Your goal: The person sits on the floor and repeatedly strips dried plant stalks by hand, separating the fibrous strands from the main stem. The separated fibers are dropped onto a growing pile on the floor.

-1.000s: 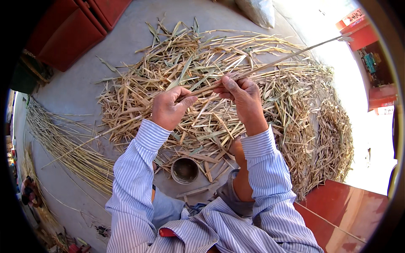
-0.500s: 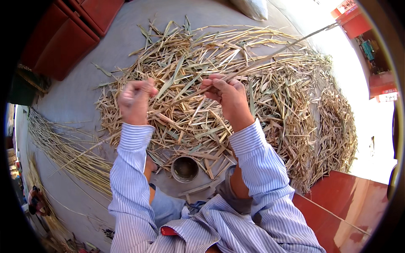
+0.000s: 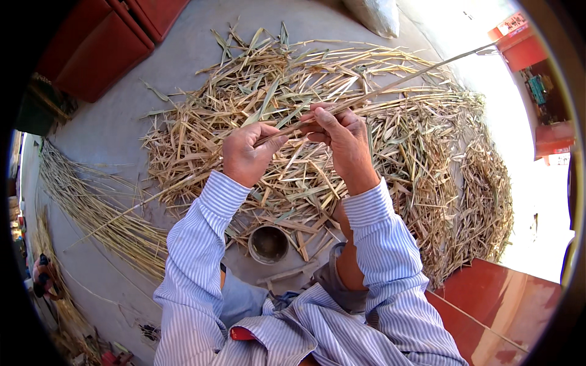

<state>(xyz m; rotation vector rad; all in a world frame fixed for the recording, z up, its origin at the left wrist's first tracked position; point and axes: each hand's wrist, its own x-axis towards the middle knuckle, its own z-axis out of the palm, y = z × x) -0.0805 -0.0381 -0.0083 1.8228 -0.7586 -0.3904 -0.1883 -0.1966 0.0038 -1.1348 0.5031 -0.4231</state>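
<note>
A long, thin reed stalk [image 3: 421, 74] runs slantwise from the lower left to the upper right in front of me. My left hand [image 3: 249, 152] is closed, its thumb and fingers pinching the stalk. Just to its right, my right hand [image 3: 349, 143] also grips the stalk, thumb along the top. Both hands hang over a broad heap of dry leaf sheaths and husk strips [image 3: 299, 171]. Whether a loose sheath is between the fingers is hidden.
A round metal bowl [image 3: 268, 261] with something dark inside stands between my feet. At the left lies a fanned bundle of thin stalks [image 3: 104, 207]. Dark red furniture [image 3: 101, 49] stands far left, a pale sack [image 3: 378, 17] at the back, red boards [image 3: 488, 299] lower right.
My left hand, blurred farther left before, has come rightward and now pinches the stalk close to my right hand. The right hand has shifted slightly right and keeps its grip.
</note>
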